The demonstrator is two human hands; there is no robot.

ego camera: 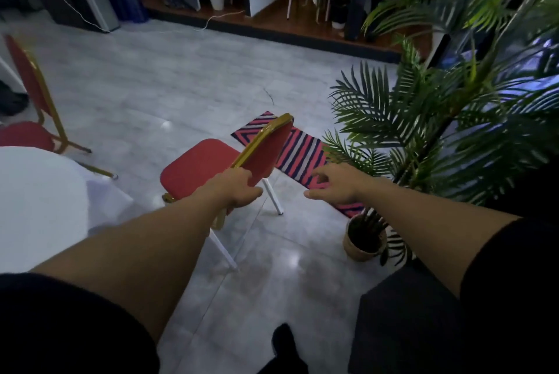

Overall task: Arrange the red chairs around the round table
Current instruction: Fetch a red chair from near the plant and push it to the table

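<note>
A red chair point(205, 168) with a gold frame is gripped at the lower edge of its backrest by the left hand point(234, 189), while the right hand point(335, 187) is held open in the air beside it, touching nothing. A white-clothed round table point(39, 201) is seen at the left, with a second red chair point(28, 107) behind it. A striped rug point(302, 152) and a potted palm point(423, 119) are found to the right

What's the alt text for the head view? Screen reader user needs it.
A person's left hand grips the backrest of a red chair on a grey tiled floor, while the right hand reaches open toward it. A white-clothed round table and a second red chair sit left; a potted palm stands right.
</note>
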